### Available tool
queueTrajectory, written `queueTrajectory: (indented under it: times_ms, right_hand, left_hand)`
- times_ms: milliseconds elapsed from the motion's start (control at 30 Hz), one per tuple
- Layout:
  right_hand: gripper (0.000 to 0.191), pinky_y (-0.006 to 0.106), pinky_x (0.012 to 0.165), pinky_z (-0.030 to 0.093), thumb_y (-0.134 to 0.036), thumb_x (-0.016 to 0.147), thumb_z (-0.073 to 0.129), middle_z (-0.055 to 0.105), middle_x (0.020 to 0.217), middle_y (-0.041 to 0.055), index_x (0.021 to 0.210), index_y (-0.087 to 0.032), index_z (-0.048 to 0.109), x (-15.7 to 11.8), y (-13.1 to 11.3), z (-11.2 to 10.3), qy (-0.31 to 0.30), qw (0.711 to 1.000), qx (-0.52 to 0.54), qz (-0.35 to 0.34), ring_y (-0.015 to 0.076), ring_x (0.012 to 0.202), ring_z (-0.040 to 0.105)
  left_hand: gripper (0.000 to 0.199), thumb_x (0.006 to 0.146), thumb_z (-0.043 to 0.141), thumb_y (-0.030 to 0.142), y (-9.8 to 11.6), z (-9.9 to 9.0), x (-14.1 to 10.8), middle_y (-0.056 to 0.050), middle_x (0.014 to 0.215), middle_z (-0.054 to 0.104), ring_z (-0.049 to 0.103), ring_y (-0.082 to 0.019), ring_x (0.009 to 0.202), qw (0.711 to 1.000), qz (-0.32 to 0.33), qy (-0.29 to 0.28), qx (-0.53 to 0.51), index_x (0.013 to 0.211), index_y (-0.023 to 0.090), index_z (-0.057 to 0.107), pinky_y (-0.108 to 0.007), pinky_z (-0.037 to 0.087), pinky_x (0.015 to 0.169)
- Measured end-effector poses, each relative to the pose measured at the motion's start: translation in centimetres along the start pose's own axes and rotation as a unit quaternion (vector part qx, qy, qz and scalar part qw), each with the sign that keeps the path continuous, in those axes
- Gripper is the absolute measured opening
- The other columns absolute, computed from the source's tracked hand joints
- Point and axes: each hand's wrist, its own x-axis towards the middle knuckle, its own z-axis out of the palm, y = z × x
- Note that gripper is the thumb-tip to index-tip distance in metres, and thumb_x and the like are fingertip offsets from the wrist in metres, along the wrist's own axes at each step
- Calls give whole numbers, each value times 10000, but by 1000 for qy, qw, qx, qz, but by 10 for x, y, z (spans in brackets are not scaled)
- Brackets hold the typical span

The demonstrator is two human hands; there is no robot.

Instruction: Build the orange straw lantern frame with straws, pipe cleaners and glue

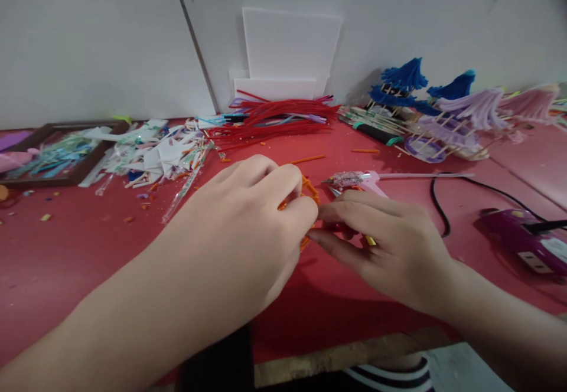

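My left hand (257, 221) is closed around an orange ring-shaped piece (311, 190) that looks bent from pipe cleaners; its fingers cover most of the ring. On the ring's right side, the thumb and fingertips of my right hand (381, 238) come together in a pinch at its edge. Just behind the right hand lies a pink hot glue gun (374, 184) with a messy nozzle and a glue stick in its back. A pointed metal tool (335, 192), perhaps scissors, is partly hidden beneath that hand. Short orange pipe-cleaner pieces (308, 159) lie beyond the hands.
Red pipe cleaners (283, 117) are heaped at the back before white boards (290, 43). Scraps (168, 150) and a brown frame (82, 173) lie left. Blue and lilac umbrella-like models (469, 108) stand right, behind a purple power strip (522, 238) and black cord (436, 203).
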Motion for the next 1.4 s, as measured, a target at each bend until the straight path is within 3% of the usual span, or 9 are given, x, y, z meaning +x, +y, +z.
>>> queueTrajectory:
  times_ms: [267,400,533,700,867,967,1100,1233,1400]
  right_hand:
    - [82,226,607,483,-181,898,601,673,739,37,868,-131,658,0,-1,0,14,999,-22,-20,126,662,633]
    - [152,246,615,481,-277,908,603,688,766,45,934,-141,666,0,1,-10,11,999,-39,-3,140,670,641]
    - [226,263,623,466,-355,928,542,711,764,31,901,-190,694,-4,26,-32,65,989,-80,105,142,660,641]
    - [266,302,599,423,-363,846,521,671,670,59,772,-173,692,-19,91,-43,142,926,-190,295,186,635,619]
    - [258,317,628,419,-384,794,556,723,774,82,831,-188,718,-27,124,-35,-113,875,-204,423,229,712,646]
    - [344,301,591,421,-514,784,574,725,732,60,825,-209,730,-30,127,-28,-186,880,-162,406,229,673,652]
    - [346,274,531,373,-467,821,552,671,611,41,632,-195,654,-34,129,-21,-204,898,-144,362,189,566,607]
    - [416,256,458,294,-394,840,576,554,445,0,475,-219,480,-37,130,-18,-175,919,-128,330,136,427,500]
    - [291,253,467,346,-366,872,558,603,519,19,627,-212,540,-38,132,-18,-60,931,-120,338,144,466,545]
  left_hand:
    - [82,826,548,199,-3,3,1,-71,857,614,558,-262,857,1000,12,14,6,772,191,609,-418,504,716]
    - [107,842,533,190,-3,2,2,-79,890,620,559,-284,924,1000,13,6,-7,772,187,614,-439,510,755]
    - [144,851,513,186,-3,0,2,-95,946,620,559,-287,964,1000,17,5,-6,760,183,624,-438,507,787]
    - [152,858,481,165,-3,0,1,-82,971,625,586,-237,845,999,4,-6,-32,781,189,610,-411,510,758]
    - [143,859,486,169,-5,2,-1,-64,953,617,589,-216,797,999,-1,-7,-43,791,198,608,-425,499,801]
    - [163,873,469,186,-6,3,-1,-60,942,611,575,-213,771,999,-2,5,-42,789,205,608,-422,493,784]
    - [154,874,486,214,-8,1,0,-57,908,610,577,-220,783,999,-2,-6,-47,796,207,619,-445,481,827]
    - [144,875,494,225,-9,-1,1,-62,918,613,586,-222,792,998,-3,-13,-54,815,201,622,-455,482,839]
    - [133,877,489,220,-10,0,0,-64,941,619,607,-218,819,998,-2,-14,-56,854,187,616,-521,441,953]
